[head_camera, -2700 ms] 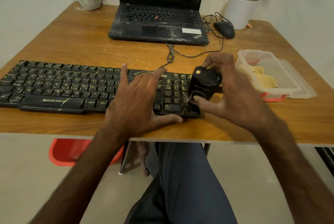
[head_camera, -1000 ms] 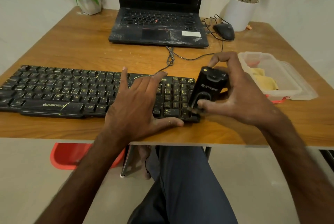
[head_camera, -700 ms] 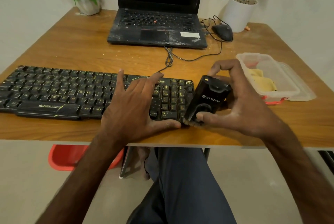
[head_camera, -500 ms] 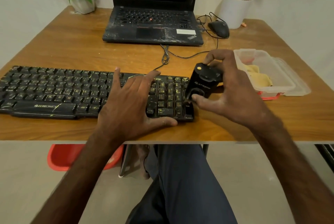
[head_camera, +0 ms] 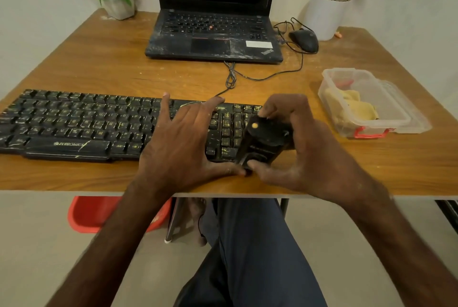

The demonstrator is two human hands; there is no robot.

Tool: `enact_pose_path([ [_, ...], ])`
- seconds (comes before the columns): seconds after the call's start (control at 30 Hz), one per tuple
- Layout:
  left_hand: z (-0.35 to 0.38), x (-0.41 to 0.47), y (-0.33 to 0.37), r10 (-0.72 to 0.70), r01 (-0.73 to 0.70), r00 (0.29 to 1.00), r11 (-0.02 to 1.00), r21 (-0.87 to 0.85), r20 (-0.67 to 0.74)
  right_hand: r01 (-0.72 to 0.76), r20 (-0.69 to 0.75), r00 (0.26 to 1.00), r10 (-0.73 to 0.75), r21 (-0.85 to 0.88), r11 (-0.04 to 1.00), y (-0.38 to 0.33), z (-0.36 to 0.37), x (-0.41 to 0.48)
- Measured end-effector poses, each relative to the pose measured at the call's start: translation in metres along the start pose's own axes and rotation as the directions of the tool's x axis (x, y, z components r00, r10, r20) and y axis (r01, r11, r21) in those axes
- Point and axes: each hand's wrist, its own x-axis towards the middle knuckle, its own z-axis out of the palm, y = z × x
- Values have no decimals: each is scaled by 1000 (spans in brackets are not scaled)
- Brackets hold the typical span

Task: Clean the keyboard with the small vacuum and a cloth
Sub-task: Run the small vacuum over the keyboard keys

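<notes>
The table [head_camera: 99, 63] carries the keyboard [head_camera: 74, 125] along its near edge, unmoved. My left hand [head_camera: 183, 148] still lies flat on it, fingers straight and spread, pinning it. My right hand [head_camera: 309, 155] wraps round the small vacuum [head_camera: 262, 143], whose nozzle I've drawn back to the number pad's near right corner. That's another pass done, I judge, with the left keys still to do. The cloth [head_camera: 357, 108] waits in its tub [head_camera: 347, 71] near the right edge.

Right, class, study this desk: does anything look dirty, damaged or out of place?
Yes. The long black keyboard is streaked with yellowish grime, and the black laptop has pale dusty smears on its palm rest. Pale specks litter the wooden table. The right hand grips the small black vacuum at the keyboard's right end.
</notes>
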Motion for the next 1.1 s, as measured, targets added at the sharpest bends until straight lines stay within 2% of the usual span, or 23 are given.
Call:
enact_pose_path([
  [0.07,0,0,0,9,-9,1000,1000,8,-7,1,10,1000,0,-18,1000,1,1,-1],
  [0.17,0,0,0,17,-17,1000,1000,9,-8,-69,-84,994,63,-67,995,15,-9,2],
  [0.23,-2,-2,0,21,-21,1000,1000,12,1,-128,-132,984,123,-32,991,23,-16,1],
  [0.3,-5,-6,-3,40,-41,999,999,10,6,-163,-155,973,174,82,983,24,-19,-4],
  [0.4,-10,-18,-8,71,-71,997,997,-25,-7,-174,-130,965,229,338,925,20,-14,-13],
  [0.5,-13,-25,-10,95,-95,995,995,-8,-1,-161,-123,964,235,430,888,24,-6,-13],
  [0.77,-13,-27,-9,91,-91,996,996,-10,-6,-130,-245,956,162,141,981,42,3,25],
  [0.83,-13,-26,-9,86,-86,996,996,-9,-4,-95,-208,971,116,111,989,39,3,21],
  [0.97,-13,-26,-10,82,-82,997,996,-17,3,-45,-64,996,59,210,977,31,-6,8],
  [1.1,-12,-26,-10,96,-96,995,995,-15,-1,-14,-176,984,18,19,1000,40,-1,26],
])
